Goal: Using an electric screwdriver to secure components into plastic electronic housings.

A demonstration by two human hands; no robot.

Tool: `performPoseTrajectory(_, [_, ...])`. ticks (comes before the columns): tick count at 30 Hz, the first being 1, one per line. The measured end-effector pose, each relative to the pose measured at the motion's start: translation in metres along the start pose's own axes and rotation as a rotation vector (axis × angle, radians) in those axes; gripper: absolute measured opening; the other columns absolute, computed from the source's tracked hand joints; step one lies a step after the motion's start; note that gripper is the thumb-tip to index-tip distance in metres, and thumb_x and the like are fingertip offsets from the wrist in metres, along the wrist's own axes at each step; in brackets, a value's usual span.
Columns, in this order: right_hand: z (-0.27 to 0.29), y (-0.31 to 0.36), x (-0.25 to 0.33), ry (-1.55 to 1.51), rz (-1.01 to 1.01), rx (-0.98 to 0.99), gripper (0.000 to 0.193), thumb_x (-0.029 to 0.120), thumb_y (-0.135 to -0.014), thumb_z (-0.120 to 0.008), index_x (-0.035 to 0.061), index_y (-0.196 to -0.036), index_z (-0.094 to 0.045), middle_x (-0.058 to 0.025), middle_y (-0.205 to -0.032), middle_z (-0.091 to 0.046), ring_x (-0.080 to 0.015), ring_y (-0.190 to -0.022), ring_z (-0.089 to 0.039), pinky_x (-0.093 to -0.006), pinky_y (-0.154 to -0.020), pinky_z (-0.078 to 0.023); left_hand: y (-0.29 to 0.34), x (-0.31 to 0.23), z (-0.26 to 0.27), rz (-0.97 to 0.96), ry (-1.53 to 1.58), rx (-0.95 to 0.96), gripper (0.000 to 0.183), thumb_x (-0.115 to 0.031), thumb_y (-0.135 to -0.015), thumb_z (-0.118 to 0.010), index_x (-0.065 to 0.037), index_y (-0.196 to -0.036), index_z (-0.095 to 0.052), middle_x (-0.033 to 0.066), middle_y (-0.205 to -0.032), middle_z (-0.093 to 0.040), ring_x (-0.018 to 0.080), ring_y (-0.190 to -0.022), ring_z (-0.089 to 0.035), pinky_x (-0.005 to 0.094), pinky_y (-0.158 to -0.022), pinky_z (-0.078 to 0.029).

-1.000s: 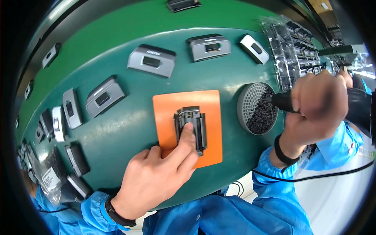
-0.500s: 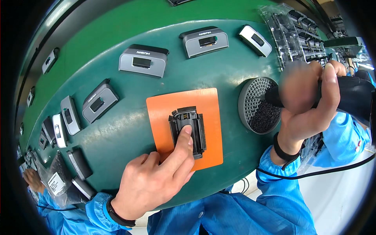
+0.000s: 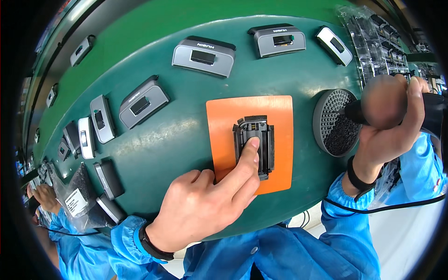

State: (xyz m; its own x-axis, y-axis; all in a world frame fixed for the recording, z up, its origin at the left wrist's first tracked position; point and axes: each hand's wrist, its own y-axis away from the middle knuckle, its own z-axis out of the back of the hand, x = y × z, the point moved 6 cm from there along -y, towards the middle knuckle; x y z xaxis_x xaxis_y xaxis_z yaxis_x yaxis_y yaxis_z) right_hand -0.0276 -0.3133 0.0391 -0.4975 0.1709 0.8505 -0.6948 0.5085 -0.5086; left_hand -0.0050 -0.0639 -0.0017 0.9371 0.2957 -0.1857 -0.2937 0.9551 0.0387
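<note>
A black plastic housing [image 3: 266, 144] lies on an orange mat [image 3: 224, 121] in front of me. My left hand [image 3: 207, 205] steadies it, index fingertip pressed on its middle and the other fingers curled beside it. My right hand [image 3: 392, 142] is closed round a black power screwdriver [image 3: 431, 109]; a blurred patch hides part of its fingers and the tool. The tool's front end is over a round grey dish [image 3: 321, 122], whose perforated bottom is partly covered by small black screws [image 3: 341, 140]. The bit's tip cannot be made out.
Grey units with small screens, such as one grey unit [image 3: 204, 56], stand around the green table [image 3: 182, 107]. A bag of black parts [image 3: 79, 198] lies at left, near another person's hand [image 3: 46, 198]. Clear trays [image 3: 373, 46] are stacked far right; a black cable [image 3: 387, 207] crosses my right sleeve.
The whole view has shifted, so the table and things appear further right. My left finger stays on the housing, and the screwdriver remains over the dish of screws.
</note>
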Motion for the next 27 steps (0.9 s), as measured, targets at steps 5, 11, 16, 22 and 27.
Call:
performPoseTrajectory(5, [0.006,-0.001,0.000,0.008,-0.021,-0.010,0.012,0.016,-0.101,-0.047,0.0078,-0.097,-0.055,0.0012,-0.060,-0.037,-0.0066,-0.046,-0.033,-0.0241,-0.044,-0.030,-0.002,0.003,0.004,0.014,0.109,-0.060,0.056,-0.033,-0.067,-0.081,-0.005,-0.114,-0.068,0.0066,-0.141,-0.058,0.0084,-0.048,-0.051,0.0212,-0.053,-0.047])
performPoseTrajectory(11, [0.002,-0.002,0.016,-0.065,-0.062,-0.088,0.015,0.022,-0.101,-0.046,0.0109,-0.102,-0.055,0.0011,-0.059,-0.036,-0.0091,-0.043,-0.035,-0.0255,-0.041,-0.033,0.004,0.006,0.004,0.035,0.108,-0.050,0.055,-0.034,-0.069,-0.080,-0.005,-0.115,-0.067,0.0066,-0.141,-0.057,0.0097,-0.049,-0.052,0.0227,-0.054,-0.048])
performPoseTrajectory(16, [-0.016,-0.009,0.051,-0.202,0.000,0.088,0.023,0.020,-0.102,-0.043,0.0002,-0.099,-0.055,0.0018,-0.062,-0.040,-0.0068,-0.045,-0.037,-0.0238,-0.041,-0.034,0.009,0.006,0.003,0.024,0.096,-0.028,0.055,-0.035,-0.071,-0.079,-0.008,-0.117,-0.066,0.0036,-0.145,-0.054,0.0096,-0.051,-0.055,0.0222,-0.055,-0.047])
performPoseTrajectory(22, [-0.066,-0.004,0.045,-0.671,0.001,0.552,0.032,0.029,-0.108,-0.029,0.0014,-0.116,-0.043,-0.0105,-0.063,-0.047,-0.0169,-0.040,-0.041,-0.0299,-0.035,-0.036,0.008,0.007,0.000,-0.001,0.066,-0.075,0.051,-0.035,-0.071,-0.079,-0.010,-0.113,-0.066,0.0008,-0.144,-0.054,0.0086,-0.051,-0.050,0.0230,-0.051,-0.043])
performPoseTrajectory(27, [-0.109,0.041,0.037,-0.277,-0.276,0.343,0.017,0.027,-0.105,-0.040,0.0104,-0.106,-0.041,-0.0010,-0.062,-0.045,-0.0114,-0.046,-0.042,-0.0270,-0.047,-0.040,0.012,0.011,-0.006,0.056,0.094,-0.107,0.049,-0.033,-0.067,-0.080,-0.013,-0.110,-0.067,-0.0023,-0.141,-0.056,0.0096,-0.050,-0.048,0.0234,-0.049,-0.043])
